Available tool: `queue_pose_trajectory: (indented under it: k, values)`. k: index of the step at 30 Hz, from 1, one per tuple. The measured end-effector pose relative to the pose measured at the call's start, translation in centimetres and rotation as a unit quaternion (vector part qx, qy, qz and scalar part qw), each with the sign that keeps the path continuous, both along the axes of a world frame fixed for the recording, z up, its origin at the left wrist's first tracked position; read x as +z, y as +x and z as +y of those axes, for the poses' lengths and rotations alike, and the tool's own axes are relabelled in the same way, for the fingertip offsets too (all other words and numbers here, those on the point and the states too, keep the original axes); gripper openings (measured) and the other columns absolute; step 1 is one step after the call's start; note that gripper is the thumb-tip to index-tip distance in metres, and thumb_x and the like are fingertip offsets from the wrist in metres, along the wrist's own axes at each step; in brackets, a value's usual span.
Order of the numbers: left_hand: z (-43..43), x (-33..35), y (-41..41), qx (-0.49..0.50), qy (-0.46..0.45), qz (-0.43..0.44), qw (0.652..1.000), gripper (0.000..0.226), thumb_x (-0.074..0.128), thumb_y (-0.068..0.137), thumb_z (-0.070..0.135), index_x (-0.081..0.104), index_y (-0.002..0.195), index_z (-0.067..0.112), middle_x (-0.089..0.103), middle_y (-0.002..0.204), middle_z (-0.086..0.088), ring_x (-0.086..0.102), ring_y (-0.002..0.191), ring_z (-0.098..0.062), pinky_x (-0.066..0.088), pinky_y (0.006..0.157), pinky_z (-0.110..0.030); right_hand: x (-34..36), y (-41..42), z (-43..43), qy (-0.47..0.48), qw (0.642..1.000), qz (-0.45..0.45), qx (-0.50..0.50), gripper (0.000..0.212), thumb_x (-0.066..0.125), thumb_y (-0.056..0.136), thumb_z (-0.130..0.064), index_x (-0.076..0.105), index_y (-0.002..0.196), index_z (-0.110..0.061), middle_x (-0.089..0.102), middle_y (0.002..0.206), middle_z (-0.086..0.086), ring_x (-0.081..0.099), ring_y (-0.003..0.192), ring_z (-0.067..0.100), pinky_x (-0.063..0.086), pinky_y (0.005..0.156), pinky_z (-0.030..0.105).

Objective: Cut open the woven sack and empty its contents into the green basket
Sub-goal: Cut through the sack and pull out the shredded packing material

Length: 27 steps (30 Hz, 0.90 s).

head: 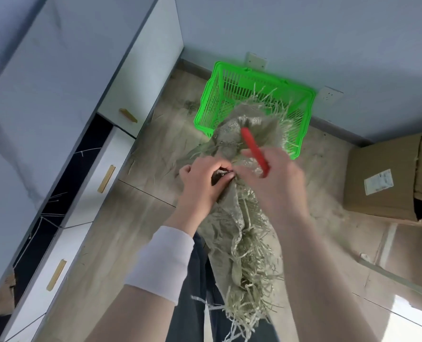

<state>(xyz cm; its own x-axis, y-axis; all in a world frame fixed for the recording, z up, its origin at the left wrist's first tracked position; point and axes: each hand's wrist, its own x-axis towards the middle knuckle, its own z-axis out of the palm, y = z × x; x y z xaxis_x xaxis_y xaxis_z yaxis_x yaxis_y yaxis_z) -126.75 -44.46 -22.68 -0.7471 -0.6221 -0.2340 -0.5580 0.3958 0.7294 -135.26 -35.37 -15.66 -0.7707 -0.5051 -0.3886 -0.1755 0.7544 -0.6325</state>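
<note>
We see a bright green slatted plastic basket (212, 99) at twelve o'clock, a grey-tan woven sack (232, 233) with pale frayed strands, a red cutter handle (254, 150), and a brown cardboard box (382, 178) at three o'clock.

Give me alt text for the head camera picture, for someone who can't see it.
A person's left hand grips a frayed woven sack while the blurred right hand holds a red tool over it. A green basket stands on the floor just beyond, a cardboard box to the right.
</note>
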Motion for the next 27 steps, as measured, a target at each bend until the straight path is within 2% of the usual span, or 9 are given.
queue_pose_trajectory:
  k: [3, 6, 9, 14, 17, 19, 22, 24, 27]
  values:
    - [0.0, -0.1, -0.1, -0.001, -0.002, -0.028, 1.000, 0.006, 0.059, 0.088, 0.026, 0.063, 0.091, 0.028, 0.060, 0.098, 0.013, 0.052, 0.105, -0.012, 0.019, 0.086, -0.029, -3.3, -0.1, -0.5, 0.030, 0.997, -0.068, -0.003, 0.022, 0.069, 0.079, -0.029, 0.070, 0.100, -0.021, 0.069, 0.094, 0.002, 0.062, 0.088, 0.021, 0.045, 0.069, 0.028]
    - [-0.4, -0.4, 0.4, -0.010, -0.002, -0.044, 0.999, 0.002, 0.059, 0.088, 0.029, 0.061, 0.088, 0.029, 0.055, 0.092, 0.016, 0.050, 0.105, -0.010, 0.017, 0.086, -0.028, -4.2, -0.3, 0.3, 0.027, 0.997, -0.073, -0.027, 0.013, 0.068, 0.081, -0.023, 0.072, 0.094, -0.024, 0.062, 0.074, -0.005, 0.057, 0.077, 0.017, 0.036, 0.063, 0.022]
    - [-0.5, -0.3, 0.6, -0.036, -0.009, -0.048, 0.998, 0.009, 0.059, 0.087, 0.029, 0.053, 0.082, 0.033, 0.052, 0.090, 0.017, 0.051, 0.102, -0.010, 0.014, 0.082, -0.025, -4.4, -0.3, 0.9, 0.026, 0.998, -0.048, -0.038, 0.010, 0.066, 0.083, -0.022, 0.071, 0.091, -0.025, 0.058, 0.073, -0.006, 0.054, 0.075, 0.016, 0.036, 0.063, 0.025]
    - [-0.4, 0.0, -0.1, -0.016, 0.030, -0.039, 0.999, 0.023, 0.063, 0.085, 0.027, 0.047, 0.072, 0.038, 0.053, 0.077, 0.021, 0.058, 0.096, -0.014, 0.030, 0.099, -0.039, -4.7, 0.4, 0.9, 0.041, 0.995, -0.022, -0.090, 0.008, 0.061, 0.086, -0.027, 0.068, 0.091, -0.027, 0.059, 0.078, -0.003, 0.059, 0.084, 0.025, 0.036, 0.062, 0.027]
    - [0.0, -0.1, -0.3, 0.028, 0.077, -0.029, 0.996, 0.024, 0.063, 0.085, 0.024, 0.050, 0.070, 0.038, 0.052, 0.073, 0.021, 0.057, 0.090, -0.012, 0.039, 0.097, -0.046, -4.6, 0.6, 1.2, 0.054, 0.993, -0.004, -0.105, 0.013, 0.058, 0.088, -0.029, 0.064, 0.099, -0.025, 0.063, 0.092, 0.001, 0.059, 0.092, 0.027, 0.038, 0.065, 0.028]
    - [0.0, -0.1, -0.3, 0.074, 0.108, -0.017, 0.991, 0.012, 0.061, 0.087, 0.022, 0.055, 0.078, 0.029, 0.055, 0.078, 0.017, 0.055, 0.088, -0.009, 0.041, 0.098, -0.040, -3.8, 0.8, 1.4, 0.028, 0.994, 0.020, -0.108, 0.024, 0.051, 0.091, -0.035, 0.059, 0.109, -0.021, 0.059, 0.106, 0.003, 0.056, 0.091, 0.025, 0.035, 0.066, 0.028]
    - [-0.2, 0.1, -0.6, 0.084, 0.119, -0.017, 0.989, 0.015, 0.059, 0.088, 0.022, 0.055, 0.078, 0.032, 0.055, 0.078, 0.022, 0.056, 0.095, -0.010, 0.040, 0.094, -0.023, -1.9, 1.6, 1.7, -0.071, 0.993, -0.001, -0.093, 0.025, 0.037, 0.098, -0.028, 0.050, 0.118, -0.022, 0.062, 0.097, -0.002, 0.052, 0.071, 0.017, 0.031, 0.055, 0.027]
    - [-0.3, 0.3, -0.8, 0.082, 0.112, -0.023, 0.990, 0.023, 0.059, 0.088, 0.025, 0.050, 0.071, 0.038, 0.056, 0.077, 0.024, 0.055, 0.092, -0.006, 0.038, 0.101, -0.037, -1.4, 2.5, 2.0, -0.043, 0.998, -0.043, -0.030, 0.022, 0.034, 0.099, -0.026, 0.047, 0.116, -0.024, 0.065, 0.085, -0.003, 0.054, 0.061, 0.017, 0.039, 0.053, 0.031]
    - [-0.3, 0.6, -1.0, 0.079, 0.105, -0.025, 0.991, 0.024, 0.057, 0.089, 0.025, 0.049, 0.071, 0.038, 0.056, 0.077, 0.023, 0.054, 0.089, -0.004, 0.036, 0.102, -0.047, -1.7, 3.3, 2.6, 0.071, 0.994, -0.070, 0.033, 0.025, 0.030, 0.099, -0.031, 0.046, 0.117, -0.025, 0.061, 0.077, 0.005, 0.060, 0.071, 0.030, 0.046, 0.060, 0.038]
